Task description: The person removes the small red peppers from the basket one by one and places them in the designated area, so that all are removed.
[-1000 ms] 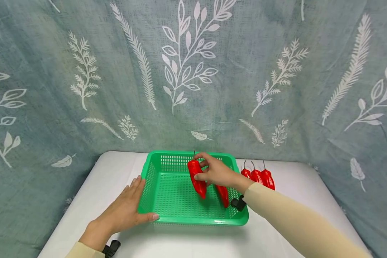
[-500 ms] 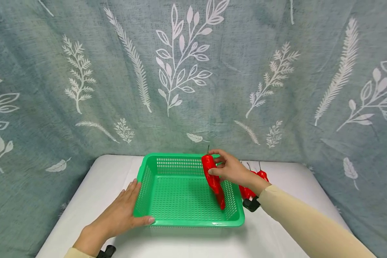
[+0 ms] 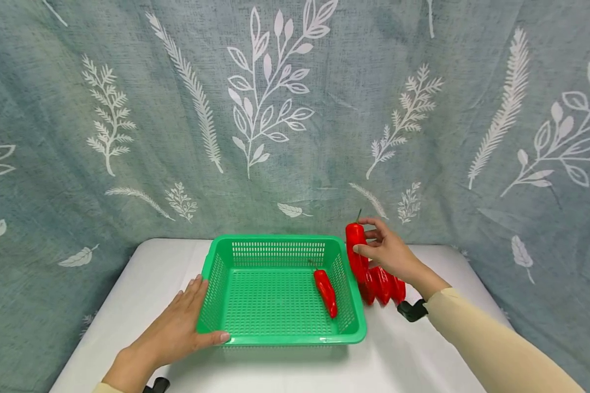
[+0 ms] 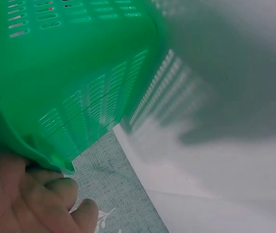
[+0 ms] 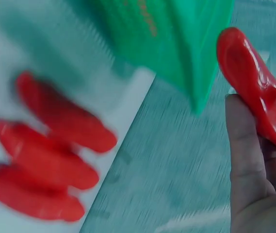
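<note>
My right hand [image 3: 390,251] pinches a long red chili pepper [image 3: 356,248] by its side, stem up. It hangs just right of the green basket's right rim, overlapping the loose peppers behind it in the head view. In the right wrist view the glossy held pepper [image 5: 261,92] lies against the thumb and fingers. Another red chili pepper [image 3: 326,293] lies inside the green plastic basket [image 3: 280,340], towards its right side. My left hand [image 3: 172,319] rests at the basket's front left corner, its fingers straight along the left side and its thumb on the front rim.
Three red peppers [image 5: 55,158] lie side by side on the white table [image 5: 128,97], right of the basket. A grey-green cloth [image 3: 295,136] with white leaf prints hangs behind the table and along its sides.
My right hand has carried its pepper from over the basket's middle rightwards, past the right rim. One pepper stays in the basket. My left hand keeps its place at the basket corner.
</note>
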`<state>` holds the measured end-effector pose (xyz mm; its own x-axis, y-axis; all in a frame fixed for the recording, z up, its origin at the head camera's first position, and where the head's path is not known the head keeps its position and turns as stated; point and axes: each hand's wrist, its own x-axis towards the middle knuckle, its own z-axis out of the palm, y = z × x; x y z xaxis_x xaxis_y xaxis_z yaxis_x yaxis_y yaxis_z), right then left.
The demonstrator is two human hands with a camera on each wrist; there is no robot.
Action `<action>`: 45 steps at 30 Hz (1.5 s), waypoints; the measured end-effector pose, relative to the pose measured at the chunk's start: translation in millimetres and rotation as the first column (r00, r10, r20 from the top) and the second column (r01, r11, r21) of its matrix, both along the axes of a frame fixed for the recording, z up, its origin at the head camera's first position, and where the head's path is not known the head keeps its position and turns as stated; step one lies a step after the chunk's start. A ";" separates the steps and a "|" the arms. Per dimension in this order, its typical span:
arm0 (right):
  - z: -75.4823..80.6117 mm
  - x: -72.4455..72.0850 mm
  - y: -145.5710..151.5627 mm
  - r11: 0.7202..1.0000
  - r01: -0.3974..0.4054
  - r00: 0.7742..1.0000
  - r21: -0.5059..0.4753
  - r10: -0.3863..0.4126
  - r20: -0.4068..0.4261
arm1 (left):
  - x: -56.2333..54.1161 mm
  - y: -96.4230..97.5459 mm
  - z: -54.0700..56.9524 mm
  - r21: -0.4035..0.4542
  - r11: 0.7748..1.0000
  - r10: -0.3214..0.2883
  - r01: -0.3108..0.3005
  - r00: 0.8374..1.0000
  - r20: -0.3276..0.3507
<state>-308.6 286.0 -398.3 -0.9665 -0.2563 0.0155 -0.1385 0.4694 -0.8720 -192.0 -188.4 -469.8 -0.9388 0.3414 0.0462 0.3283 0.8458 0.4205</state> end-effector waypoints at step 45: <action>-86.5 -9.8 142.7 0.889 0.249 0.941 0.385 -0.316 0.120 | -0.9 0.9 -0.1 0.029 1.000 0.007 -0.008 0.999 0.041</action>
